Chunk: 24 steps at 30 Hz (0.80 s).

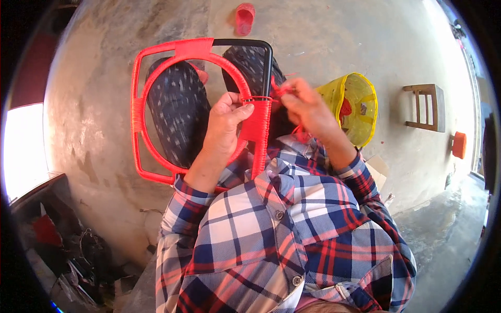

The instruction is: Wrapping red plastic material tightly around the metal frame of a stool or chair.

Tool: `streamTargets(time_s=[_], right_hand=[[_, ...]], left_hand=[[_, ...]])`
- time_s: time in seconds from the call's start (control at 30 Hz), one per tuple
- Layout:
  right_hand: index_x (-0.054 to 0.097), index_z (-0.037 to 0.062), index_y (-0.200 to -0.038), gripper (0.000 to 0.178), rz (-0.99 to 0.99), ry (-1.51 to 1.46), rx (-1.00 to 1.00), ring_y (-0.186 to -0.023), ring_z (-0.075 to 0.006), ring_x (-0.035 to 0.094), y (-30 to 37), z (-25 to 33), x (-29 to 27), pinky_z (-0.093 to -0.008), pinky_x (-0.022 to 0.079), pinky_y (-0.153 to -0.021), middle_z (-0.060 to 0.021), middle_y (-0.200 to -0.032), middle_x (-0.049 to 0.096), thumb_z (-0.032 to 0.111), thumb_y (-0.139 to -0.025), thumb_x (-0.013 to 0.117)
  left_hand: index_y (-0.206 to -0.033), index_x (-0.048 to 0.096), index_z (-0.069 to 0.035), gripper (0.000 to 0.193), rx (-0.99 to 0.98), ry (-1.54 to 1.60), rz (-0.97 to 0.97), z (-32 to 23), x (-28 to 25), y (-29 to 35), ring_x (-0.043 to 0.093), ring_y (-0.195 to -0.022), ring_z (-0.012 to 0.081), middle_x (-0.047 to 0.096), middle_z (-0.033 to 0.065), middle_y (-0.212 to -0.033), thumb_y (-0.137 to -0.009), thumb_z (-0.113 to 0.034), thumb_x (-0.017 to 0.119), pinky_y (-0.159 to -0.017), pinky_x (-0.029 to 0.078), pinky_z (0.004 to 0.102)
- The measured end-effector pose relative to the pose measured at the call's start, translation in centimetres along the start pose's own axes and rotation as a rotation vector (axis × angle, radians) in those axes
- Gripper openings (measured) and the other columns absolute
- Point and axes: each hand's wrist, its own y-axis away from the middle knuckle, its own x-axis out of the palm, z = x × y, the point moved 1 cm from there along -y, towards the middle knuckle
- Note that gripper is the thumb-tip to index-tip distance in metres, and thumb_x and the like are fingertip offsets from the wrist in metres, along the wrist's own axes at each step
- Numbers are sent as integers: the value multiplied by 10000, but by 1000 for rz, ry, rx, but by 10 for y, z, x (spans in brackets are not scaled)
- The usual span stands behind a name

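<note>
Across my lap lies a rounded-square frame (136,112) with a ring inside it, mostly wrapped in red cord. Its upper right corner is bare black tubing (267,57). My left hand (225,121) grips the ring's right side, thumb pressed on the red wrapping beside the bare part. Just right of the frame, my right hand (308,107) is closed on a bunch of red cord (279,89), somewhat blurred. A strand of that cord crosses from the ring to the outer tube near my left thumb.
A yellow basket (373,112) with red cord inside stands at my right. Beyond it are a small wooden stool (437,107) and an orange-red object (459,145). A pink clog (245,20) lies ahead on the concrete floor. Clutter (78,261) fills the lower left.
</note>
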Motion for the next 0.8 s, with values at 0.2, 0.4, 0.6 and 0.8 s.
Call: streamTargets(time_s=[0.2, 0.4, 0.6, 0.8], right_hand=[[486, 88, -991, 126, 45, -133, -97, -551, -12, 373, -3, 11, -4, -178, 276, -466, 55, -699, 467, 61, -886, 551], [509, 92, -986, 168, 100, -12, -82, -547, -10, 349, 10, 24, -7, -167, 243, -465, 71, -682, 437, 27, -837, 552], [556, 53, -1133, 267, -400, -55, -293, -470, -19, 330, 33, 46, -140, -182, 258, -411, 27, -712, 529, 189, -903, 541], [535, 55, -1114, 263, -593, -642, -711, -511, -59, 347, 73, 36, -251, -205, 283, -437, -32, -755, 511, 256, -950, 494]], left_hand=[[-914, 529, -29, 108, 54, -108, -8, 7, -13, -4, 623, -773, 146, 624, 70, -867, -838, 0, 600, -735, 519, 282], [-960, 550, -22, 105, 21, -62, 17, 10, -16, -9, 623, -816, 157, 631, 79, -891, -857, -23, 569, -751, 516, 295], [-1050, 556, -6, 253, -164, 164, 58, 1, -11, -7, 635, -829, 216, 640, 109, -944, -887, -157, 436, -771, 525, 360], [-1004, 543, -5, 233, -156, 118, 14, -2, -5, -9, 599, -826, 223, 610, 116, -902, -838, -137, 447, -775, 503, 367]])
